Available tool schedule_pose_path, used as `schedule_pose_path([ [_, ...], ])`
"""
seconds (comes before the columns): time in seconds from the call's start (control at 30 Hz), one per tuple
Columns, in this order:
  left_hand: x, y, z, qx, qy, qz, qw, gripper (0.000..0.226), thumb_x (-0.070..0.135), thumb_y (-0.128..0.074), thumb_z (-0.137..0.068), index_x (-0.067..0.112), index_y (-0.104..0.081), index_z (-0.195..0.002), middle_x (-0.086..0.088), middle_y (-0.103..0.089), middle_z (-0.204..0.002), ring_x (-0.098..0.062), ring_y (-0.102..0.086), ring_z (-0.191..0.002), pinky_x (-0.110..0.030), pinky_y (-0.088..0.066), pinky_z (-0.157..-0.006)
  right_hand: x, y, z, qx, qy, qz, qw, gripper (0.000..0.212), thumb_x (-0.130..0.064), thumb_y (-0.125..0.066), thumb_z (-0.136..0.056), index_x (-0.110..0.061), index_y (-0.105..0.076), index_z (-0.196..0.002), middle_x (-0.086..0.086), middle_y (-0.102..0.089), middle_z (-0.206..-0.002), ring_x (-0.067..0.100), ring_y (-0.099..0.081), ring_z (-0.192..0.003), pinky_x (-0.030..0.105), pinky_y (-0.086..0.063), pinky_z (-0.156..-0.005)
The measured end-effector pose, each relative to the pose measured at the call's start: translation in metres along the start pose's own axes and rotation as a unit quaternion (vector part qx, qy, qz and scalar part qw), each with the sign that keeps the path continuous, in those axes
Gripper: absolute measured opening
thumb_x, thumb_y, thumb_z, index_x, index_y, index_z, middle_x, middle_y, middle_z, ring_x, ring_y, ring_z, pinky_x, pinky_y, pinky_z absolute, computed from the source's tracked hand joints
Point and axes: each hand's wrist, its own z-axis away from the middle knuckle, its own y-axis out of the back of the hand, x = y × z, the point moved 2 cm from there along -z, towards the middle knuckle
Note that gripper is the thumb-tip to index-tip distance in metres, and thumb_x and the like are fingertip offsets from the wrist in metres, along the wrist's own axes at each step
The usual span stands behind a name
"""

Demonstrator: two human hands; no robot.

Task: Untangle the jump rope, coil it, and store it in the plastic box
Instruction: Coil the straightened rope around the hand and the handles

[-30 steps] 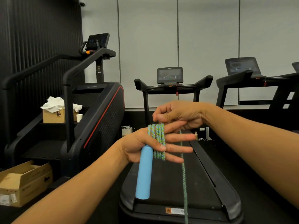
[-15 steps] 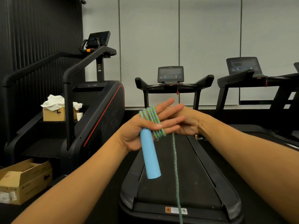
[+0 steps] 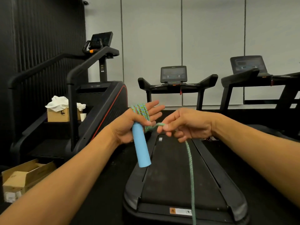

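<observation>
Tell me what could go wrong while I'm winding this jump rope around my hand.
The coils sit on open, spread fingers of the left hand, so they might slide off. The blue handle seems pinned only by the thumb and could drop. The slack rope trails below the right hand over the treadmill and may snag.

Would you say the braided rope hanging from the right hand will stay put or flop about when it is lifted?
Probably floppy: the rope hangs limp from the right hand and bends tightly around the left hand. It looks light, and its braid likely grips rather than slips.
</observation>
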Motion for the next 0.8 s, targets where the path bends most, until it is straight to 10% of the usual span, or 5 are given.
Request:
schedule_pose_path([
  [0.33,-0.013,-0.021,0.001,-0.125,0.117,-0.067,0.983,0.044,-0.001,-0.046,-0.091,-0.001,-0.052,-0.135,-0.025,-0.056,-0.14,-0.038,-0.054,-0.131,-0.045,-0.039,-0.113,-0.046,0.005,-0.008,0.165,0.076,0.287,0.94,0.029,-0.029,-0.063,-0.095,-0.006,-0.069,-0.078,-0.001,-0.053,-0.056,0.011,-0.039,-0.046,0.021,-0.035,-0.041],
  [0.6,-0.015,-0.028,0.007,-0.164,0.15,-0.009,0.975,0.046,0.007,-0.048,-0.095,0.005,-0.05,-0.141,-0.024,-0.055,-0.141,-0.036,-0.058,-0.127,-0.047,-0.045,-0.109,-0.023,0.013,-0.009,0.158,0.099,0.227,0.956,0.03,-0.026,-0.064,-0.094,0.003,-0.067,-0.087,0.001,-0.056,-0.064,0.011,-0.047,-0.057,0.024,-0.038,-0.055],
  [0.8,-0.001,-0.031,0.003,-0.168,-0.007,0.12,0.978,0.051,-0.001,-0.048,-0.09,0.002,-0.05,-0.141,-0.021,-0.055,-0.143,-0.035,-0.056,-0.129,-0.045,-0.046,-0.108,0.003,0.01,-0.014,0.128,0.068,0.052,0.988,0.019,-0.006,-0.05,-0.099,-0.006,-0.068,-0.097,0.01,-0.064,-0.078,0.011,-0.053,-0.055,0.024,-0.046,-0.05],
])
